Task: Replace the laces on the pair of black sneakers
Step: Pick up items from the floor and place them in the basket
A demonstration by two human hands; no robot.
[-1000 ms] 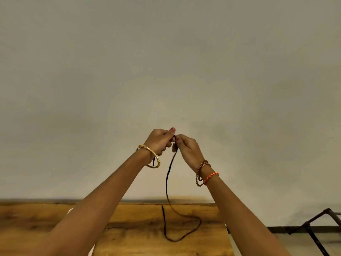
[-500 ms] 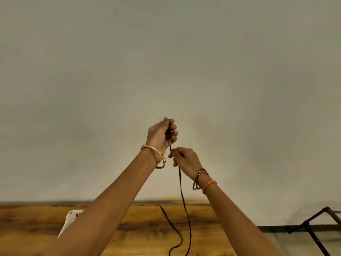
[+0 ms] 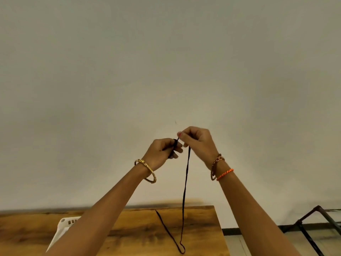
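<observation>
The black lace (image 3: 186, 182) hangs from raised hands down to the table (image 3: 129, 235), tail looping near the edge. Left hand (image 3: 162, 152) has its grip clenched around a wound bundle of it, right hand (image 3: 198, 141) pinches the strand just above. If either pinch slackens, I'd guess the coil unravels and tangles. No sneakers visible.

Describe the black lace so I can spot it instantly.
Start at the wooden table under the plain wall. Both raised hands grip the black lace, which hangs down and loops back on the tabletop. It's the only thin dark cord; the white basket lies left.
</observation>
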